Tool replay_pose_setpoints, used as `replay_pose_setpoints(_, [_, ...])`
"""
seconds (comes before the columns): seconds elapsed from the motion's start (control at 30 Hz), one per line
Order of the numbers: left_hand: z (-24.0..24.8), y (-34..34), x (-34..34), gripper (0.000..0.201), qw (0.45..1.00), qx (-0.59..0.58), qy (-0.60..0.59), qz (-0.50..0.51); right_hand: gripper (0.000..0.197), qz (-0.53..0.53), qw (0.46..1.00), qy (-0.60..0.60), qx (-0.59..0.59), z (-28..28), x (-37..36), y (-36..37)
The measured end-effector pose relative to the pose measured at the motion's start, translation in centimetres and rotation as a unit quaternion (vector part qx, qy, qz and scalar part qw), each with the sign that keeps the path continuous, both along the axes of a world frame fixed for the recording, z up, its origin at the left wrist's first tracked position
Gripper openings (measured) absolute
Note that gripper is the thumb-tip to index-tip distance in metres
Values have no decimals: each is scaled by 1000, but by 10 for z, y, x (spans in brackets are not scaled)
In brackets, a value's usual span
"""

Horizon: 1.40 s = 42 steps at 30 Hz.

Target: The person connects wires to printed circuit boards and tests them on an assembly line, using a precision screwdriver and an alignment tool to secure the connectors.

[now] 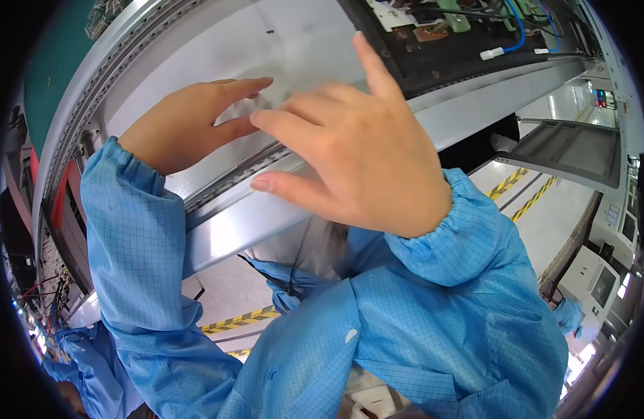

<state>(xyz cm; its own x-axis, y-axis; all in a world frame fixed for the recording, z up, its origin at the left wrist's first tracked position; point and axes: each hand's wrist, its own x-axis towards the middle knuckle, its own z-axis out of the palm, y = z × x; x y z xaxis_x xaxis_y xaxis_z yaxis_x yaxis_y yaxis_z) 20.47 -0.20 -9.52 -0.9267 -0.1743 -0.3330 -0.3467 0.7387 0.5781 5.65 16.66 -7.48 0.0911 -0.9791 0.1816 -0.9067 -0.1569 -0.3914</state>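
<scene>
1. Blue-cuffed left hand (186, 124): thumb and fingers parted, nothing visible held.
2. Right hand (360, 150): fingers spread, seemingly empty, near one black tray (456, 70) at far right.
3. Two white connectors (491, 54) lie over it.

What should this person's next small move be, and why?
Probably ease the right hand slightly rightward, clear of the left hand: in this view their digits meet or nearly meet, and neither visibly holds anything.
</scene>
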Motion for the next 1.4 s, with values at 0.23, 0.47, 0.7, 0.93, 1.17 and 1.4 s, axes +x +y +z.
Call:
replay_pose_setpoints(0.23, [6, 15, -8, 46, 999, -27, 22, -10, 44, -11, 1000, 3, 26, 8, -6, 7])
replay_pose_setpoints(0.47, [12, 26, -9, 44, 998, -35, 44, -7, 45, -18, 998, 25, 46, 20, -6, 9])
replay_pose_setpoints(0.7, [11, 25, -4, 44, 999, -35, 39, -4, 45, -12, 998, 32, 61, 18, -1, 7])
replay_pose_setpoints(0.93, [7, 22, -2, 45, 998, -44, 45, -3, 45, -11, 999, 26, 44, 13, 0, 6])
replay_pose_setpoints(1.17, [6, 22, -4, 45, 998, -43, 46, -1, 44, -10, 999, 28, 35, 12, -3, 6])
replay_pose_setpoints(1.4, [7, 22, -9, 47, 998, -45, 40, -7, 42, -7, 999, 32, 41, 12, -7, 6])
